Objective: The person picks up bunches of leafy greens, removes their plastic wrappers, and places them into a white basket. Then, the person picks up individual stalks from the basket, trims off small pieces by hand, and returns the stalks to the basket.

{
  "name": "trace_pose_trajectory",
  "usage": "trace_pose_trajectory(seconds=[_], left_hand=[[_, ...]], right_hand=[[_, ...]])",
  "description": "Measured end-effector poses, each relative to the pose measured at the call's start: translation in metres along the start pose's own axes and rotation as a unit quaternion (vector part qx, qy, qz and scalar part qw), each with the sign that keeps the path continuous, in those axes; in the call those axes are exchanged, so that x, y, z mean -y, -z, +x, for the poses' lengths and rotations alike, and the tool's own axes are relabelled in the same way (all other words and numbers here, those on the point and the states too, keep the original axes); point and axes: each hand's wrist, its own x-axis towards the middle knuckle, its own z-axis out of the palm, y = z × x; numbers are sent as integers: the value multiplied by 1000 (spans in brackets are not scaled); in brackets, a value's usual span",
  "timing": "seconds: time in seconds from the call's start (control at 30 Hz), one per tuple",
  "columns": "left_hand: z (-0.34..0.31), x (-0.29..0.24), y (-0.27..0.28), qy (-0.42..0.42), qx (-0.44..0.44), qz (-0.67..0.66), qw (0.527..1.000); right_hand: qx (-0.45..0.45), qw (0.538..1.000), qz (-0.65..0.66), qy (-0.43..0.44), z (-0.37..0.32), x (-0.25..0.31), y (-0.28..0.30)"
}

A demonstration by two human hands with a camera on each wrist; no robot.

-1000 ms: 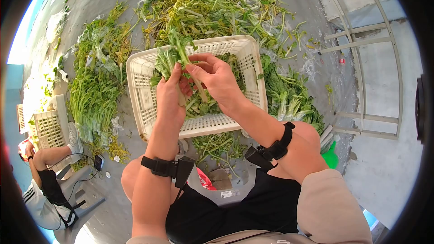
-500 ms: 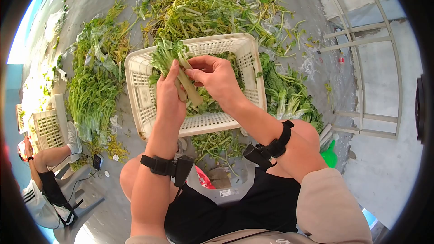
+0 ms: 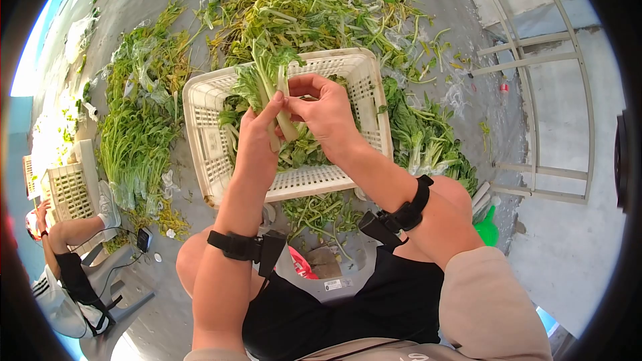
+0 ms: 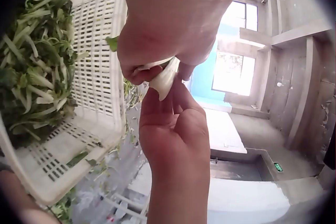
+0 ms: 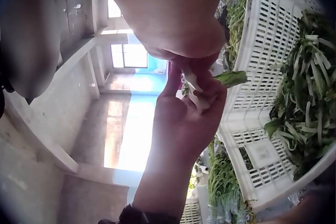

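Note:
Above the white basket (image 3: 200,110), both hands meet on a leafy green vegetable (image 3: 267,70) with pale stalks. My left hand (image 3: 257,137) grips it around the stalks, the thumb lying along their front. From the other side my right hand (image 3: 328,117) pinches a stalk between thumb and curled fingers, its fingertips right by the left thumb. The leaves point away from me and the pale stalk end slants down toward the basket. In the left wrist view the white stalk end (image 4: 166,80) shows between the two hands. More cut greens (image 3: 304,154) lie inside the basket.
A large heap of yellowing trimmings (image 3: 294,13) lies beyond the basket. Greens are piled on the floor at left (image 3: 137,134) and right (image 3: 428,134). A metal frame (image 3: 528,80) stands at right. Another person (image 3: 70,274) sits at far left beside a crate (image 3: 70,190).
Half a second ago the vegetable slanted with its leaves to the left; now they point farther up and away. Both hands have stayed on it above the basket.

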Motion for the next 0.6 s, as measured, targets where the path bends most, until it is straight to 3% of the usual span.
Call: trace_pose_trajectory(seconds=[0.13, 0.23, 0.4, 0.47, 0.6], left_hand=[[8, 3, 8, -7, -9, 0, 1000], [8, -4, 4, -33, -82, -33, 995], [11, 5, 16, -38, -49, -29, 998], [12, 5, 15, -37, -49, -21, 998], [13, 3, 17, 16, -17, -25, 999]], right_hand=[[-22, 1000, -19, -6, -2, 3, -1], [-52, 997, -47, 9, 0, 3, 1], [-76, 990, -112, 37, -2, 3, 1], [-83, 977, -162, 112, -5, 1, -3], [-73, 968, -207, 121, -7, -1, -5]])
